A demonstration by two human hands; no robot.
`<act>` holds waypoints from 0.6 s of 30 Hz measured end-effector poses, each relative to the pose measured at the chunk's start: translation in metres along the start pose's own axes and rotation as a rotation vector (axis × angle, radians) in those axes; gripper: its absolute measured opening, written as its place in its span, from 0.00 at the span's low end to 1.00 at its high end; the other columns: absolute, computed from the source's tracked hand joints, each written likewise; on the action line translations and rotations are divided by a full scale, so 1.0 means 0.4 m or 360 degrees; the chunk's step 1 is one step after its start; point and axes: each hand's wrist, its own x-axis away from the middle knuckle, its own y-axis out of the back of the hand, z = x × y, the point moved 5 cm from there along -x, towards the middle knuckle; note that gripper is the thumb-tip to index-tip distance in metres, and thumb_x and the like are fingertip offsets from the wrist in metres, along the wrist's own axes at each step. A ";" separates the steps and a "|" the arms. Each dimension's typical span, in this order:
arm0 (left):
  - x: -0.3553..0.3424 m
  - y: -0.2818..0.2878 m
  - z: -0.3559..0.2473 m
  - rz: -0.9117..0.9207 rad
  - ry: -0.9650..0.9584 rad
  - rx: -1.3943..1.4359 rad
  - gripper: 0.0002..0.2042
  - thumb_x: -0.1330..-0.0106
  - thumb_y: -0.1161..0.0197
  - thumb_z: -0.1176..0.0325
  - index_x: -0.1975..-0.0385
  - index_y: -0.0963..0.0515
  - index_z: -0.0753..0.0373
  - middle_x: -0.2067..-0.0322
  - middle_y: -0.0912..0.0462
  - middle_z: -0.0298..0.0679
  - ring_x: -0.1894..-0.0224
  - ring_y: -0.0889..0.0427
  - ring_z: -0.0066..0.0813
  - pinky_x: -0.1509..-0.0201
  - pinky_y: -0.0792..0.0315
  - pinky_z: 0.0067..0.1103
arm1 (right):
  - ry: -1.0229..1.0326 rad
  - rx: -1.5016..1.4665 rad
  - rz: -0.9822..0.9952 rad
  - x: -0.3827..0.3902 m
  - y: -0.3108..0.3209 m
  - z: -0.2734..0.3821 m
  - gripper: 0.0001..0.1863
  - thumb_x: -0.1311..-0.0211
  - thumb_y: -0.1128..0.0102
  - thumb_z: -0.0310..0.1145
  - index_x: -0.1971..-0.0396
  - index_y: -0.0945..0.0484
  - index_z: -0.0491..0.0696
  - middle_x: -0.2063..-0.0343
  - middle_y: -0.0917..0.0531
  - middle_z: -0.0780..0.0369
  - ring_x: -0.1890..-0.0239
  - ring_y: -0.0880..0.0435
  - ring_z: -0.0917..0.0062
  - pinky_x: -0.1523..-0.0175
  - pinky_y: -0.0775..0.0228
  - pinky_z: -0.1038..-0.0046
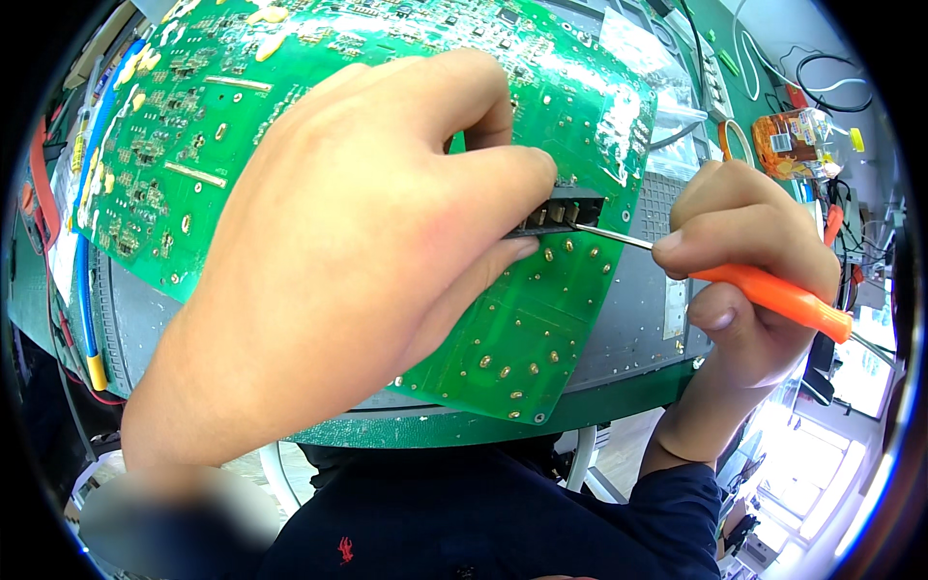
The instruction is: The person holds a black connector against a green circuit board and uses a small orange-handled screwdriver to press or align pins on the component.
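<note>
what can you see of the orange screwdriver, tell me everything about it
The screwdriver has a bright orange, plastic-looking handle, ridged near its outer end, and a slim, silvery metal shaft. A thin dark rod seems to continue past the handle, though it may lie behind. Held in the right hand, it slants so the tip points left and slightly up in the picture, at the open side of a black connector. Tip shape and contact are unclear.

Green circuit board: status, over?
Left grip pinching black connector. Right grip on orange-handled screwdriver, tip at connector's open side. Left grip covers part of green circuit board.
</note>
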 end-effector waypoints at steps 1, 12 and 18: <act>0.001 0.000 0.000 -0.0006 0.0012 0.0014 0.20 0.56 0.27 0.77 0.58 0.17 0.64 0.65 0.25 0.42 0.66 0.23 0.37 0.63 0.27 0.26 | -0.0005 0.0006 0.0005 0.000 -0.001 0.001 0.21 0.40 0.35 0.47 0.69 0.19 0.40 0.78 0.24 0.59 0.78 0.29 0.75 0.72 0.42 0.73; -0.003 0.005 -0.004 -0.0023 0.0039 0.0088 0.19 0.55 0.27 0.77 0.58 0.18 0.65 0.66 0.25 0.43 0.67 0.23 0.37 0.64 0.27 0.26 | 0.0028 0.0080 0.0037 0.003 0.002 0.014 0.21 0.41 0.33 0.48 0.69 0.18 0.42 0.78 0.25 0.60 0.78 0.30 0.76 0.73 0.44 0.74; -0.013 0.002 -0.005 -0.0030 0.0042 0.0103 0.19 0.54 0.27 0.77 0.58 0.18 0.65 0.66 0.26 0.43 0.67 0.23 0.37 0.64 0.27 0.26 | 0.0050 0.0103 -0.0004 0.004 -0.002 0.016 0.21 0.41 0.34 0.49 0.69 0.18 0.42 0.79 0.26 0.61 0.79 0.31 0.76 0.74 0.45 0.74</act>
